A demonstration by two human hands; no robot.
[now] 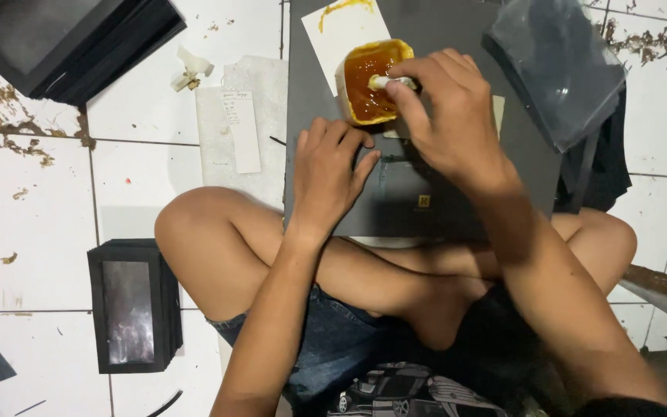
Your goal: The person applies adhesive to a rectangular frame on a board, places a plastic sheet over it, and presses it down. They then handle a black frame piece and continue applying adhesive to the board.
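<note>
Two hands, right hand [445,116] dipping stick [390,80] in amber glue cup [364,81], left hand [330,174] on grey card [426,201]

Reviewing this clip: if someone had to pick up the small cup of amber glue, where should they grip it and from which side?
Grip the cup by its outer wall on the bare side away from the right hand, fingers wrapped low around it. It stands upright and open-topped with glue up to the rim, so coming from the side probably keeps it level; the right hand's applicator occupies the mouth. The left hand rests on the dark board nearby.
</note>
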